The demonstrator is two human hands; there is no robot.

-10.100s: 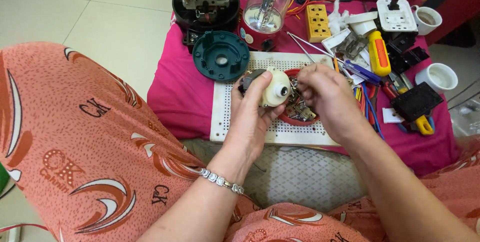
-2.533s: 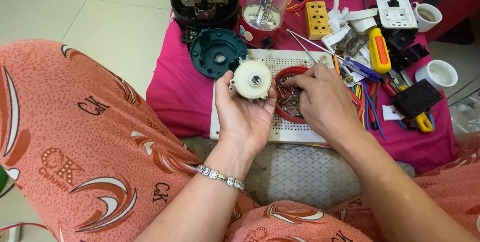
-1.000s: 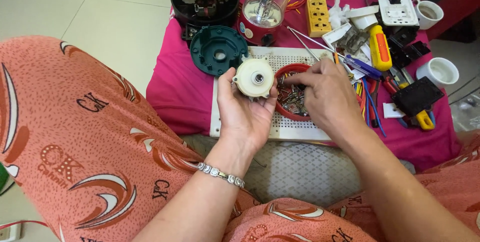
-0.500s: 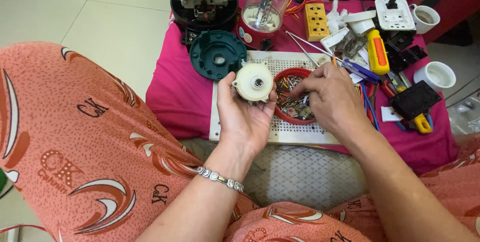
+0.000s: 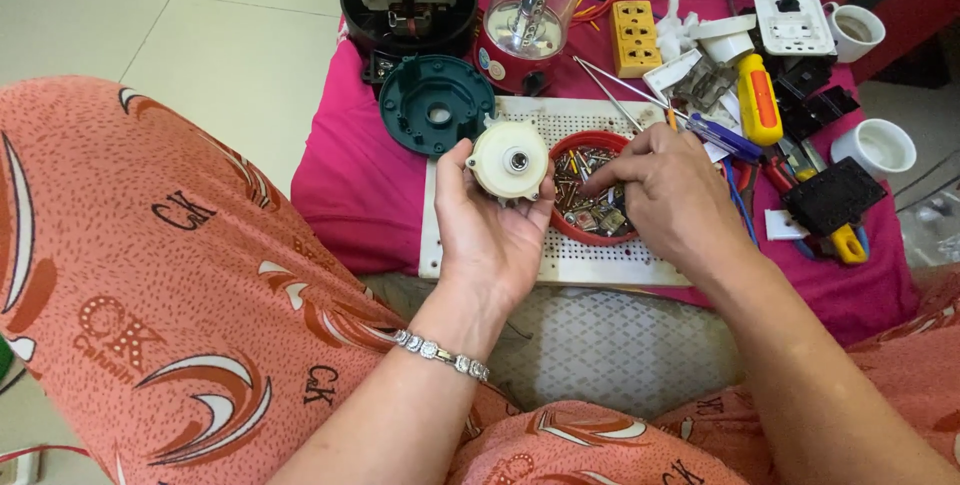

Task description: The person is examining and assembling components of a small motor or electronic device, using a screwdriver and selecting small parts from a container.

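**Hands at mid-frame**

Left hand (image 5: pixel 495 215) raised palm-up, fingers curled in a closed grip, bracelet on the wrist. Right hand (image 5: pixel 665 195) palm-down just beside it, fingertips (image 5: pixel 592 185) pinched together and pointing down; both forearms reaching forward.

The right hand (image 5: pixel 668 195) covers the right part of the red bowl (image 5: pixel 580 235), and its fingertips are lost among small metal parts too tiny to tell apart. The left hand (image 5: pixel 495 230) hides the underside of the cream round part (image 5: pixel 508 159). At the top edge, the black motor housing (image 5: pixel 405 5) and clear jar (image 5: pixel 530 10) are cut off.
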